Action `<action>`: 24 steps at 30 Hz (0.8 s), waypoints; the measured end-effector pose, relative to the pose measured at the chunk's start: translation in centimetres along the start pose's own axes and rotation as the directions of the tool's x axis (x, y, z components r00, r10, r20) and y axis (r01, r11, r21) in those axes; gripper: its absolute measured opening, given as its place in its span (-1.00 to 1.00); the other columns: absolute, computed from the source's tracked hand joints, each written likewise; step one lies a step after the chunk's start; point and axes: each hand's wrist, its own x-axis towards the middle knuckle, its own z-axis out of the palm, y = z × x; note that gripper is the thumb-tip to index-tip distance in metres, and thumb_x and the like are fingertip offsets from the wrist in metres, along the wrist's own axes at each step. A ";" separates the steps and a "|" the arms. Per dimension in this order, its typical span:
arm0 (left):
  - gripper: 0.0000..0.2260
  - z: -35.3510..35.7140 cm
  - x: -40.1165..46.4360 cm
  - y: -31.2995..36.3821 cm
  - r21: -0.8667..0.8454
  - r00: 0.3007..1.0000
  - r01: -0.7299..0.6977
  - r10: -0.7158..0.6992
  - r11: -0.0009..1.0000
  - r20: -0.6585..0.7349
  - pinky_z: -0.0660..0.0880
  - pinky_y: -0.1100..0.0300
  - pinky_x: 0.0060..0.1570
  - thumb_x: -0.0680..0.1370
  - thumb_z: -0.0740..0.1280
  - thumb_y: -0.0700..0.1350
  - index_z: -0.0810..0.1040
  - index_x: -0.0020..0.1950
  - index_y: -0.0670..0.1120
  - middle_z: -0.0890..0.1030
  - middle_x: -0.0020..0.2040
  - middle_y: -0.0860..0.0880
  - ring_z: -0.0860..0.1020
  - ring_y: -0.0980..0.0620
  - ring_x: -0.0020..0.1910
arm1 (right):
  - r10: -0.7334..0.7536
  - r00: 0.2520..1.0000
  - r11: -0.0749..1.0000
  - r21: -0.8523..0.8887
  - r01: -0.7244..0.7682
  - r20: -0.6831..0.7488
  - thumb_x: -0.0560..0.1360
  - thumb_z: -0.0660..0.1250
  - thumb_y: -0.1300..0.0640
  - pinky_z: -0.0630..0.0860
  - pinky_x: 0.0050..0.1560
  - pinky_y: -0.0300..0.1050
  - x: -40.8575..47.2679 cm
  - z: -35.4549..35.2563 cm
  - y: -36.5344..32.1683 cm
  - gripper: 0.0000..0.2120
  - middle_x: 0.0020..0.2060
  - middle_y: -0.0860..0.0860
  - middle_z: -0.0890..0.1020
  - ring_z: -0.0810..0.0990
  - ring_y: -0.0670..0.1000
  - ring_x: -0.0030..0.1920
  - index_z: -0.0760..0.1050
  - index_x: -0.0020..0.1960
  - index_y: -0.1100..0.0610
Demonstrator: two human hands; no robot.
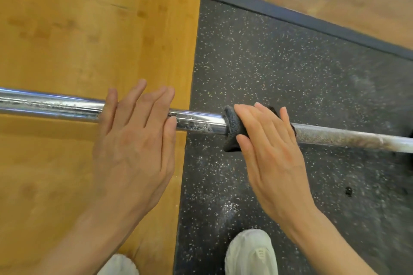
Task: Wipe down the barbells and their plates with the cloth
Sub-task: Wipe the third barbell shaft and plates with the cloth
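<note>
The barbell (201, 121) runs out of frame at both the left and right edges — neither end is visible. The cloth (232, 129) is largely covered by the right hand (270, 154). The left hand (134, 140) hides a section of the bar. Both shoes (249, 252) are cut off by the bottom edge — the left one is blurred.

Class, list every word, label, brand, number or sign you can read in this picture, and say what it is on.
None: no readable text appears anywhere.
Shiny chrome barbell sleeve: only scuffs and specks, no markings.
Dark grey cloth: plain.
White shoes: no legible logo.
</note>
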 end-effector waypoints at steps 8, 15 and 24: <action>-0.60 -0.6 -1.5 0.2 -0.026 0.998 0.032 -0.031 0.999 0.050 -0.11 0.07 0.58 0.70 0.05 -0.06 0.47 0.45 -0.15 0.54 0.38 -0.08 0.34 -0.12 0.48 | 0.092 0.992 0.995 0.042 -0.096 0.087 0.72 -0.06 0.01 0.04 0.59 0.15 1.3 0.2 -3.7 -0.57 0.19 -0.06 0.61 0.48 0.04 0.38 0.50 0.37 0.09; -0.59 -0.7 -3.6 0.3 -0.021 0.998 0.013 -0.012 1.000 0.056 -0.14 0.08 0.58 0.70 0.04 -0.06 0.46 0.46 -0.14 0.54 0.38 -0.07 0.31 -0.11 0.48 | 0.179 0.984 0.981 0.074 -0.179 0.009 0.71 0.01 0.04 -0.05 0.62 0.06 -2.0 0.3 -4.7 -0.60 0.33 -0.02 0.55 0.38 0.04 0.47 0.47 0.42 0.13; -0.59 0.0 -6.2 0.1 0.008 1.000 -0.018 0.018 1.000 -0.001 -0.14 0.04 0.57 0.71 0.01 -0.03 0.46 0.45 -0.12 0.50 0.40 -0.07 0.24 -0.11 0.52 | 0.177 0.969 0.983 -0.084 -0.164 0.173 0.70 -0.15 0.06 0.23 0.51 0.15 -1.8 -1.0 -3.1 -0.59 -0.18 -0.10 0.54 0.50 0.04 -0.11 0.45 -0.07 0.00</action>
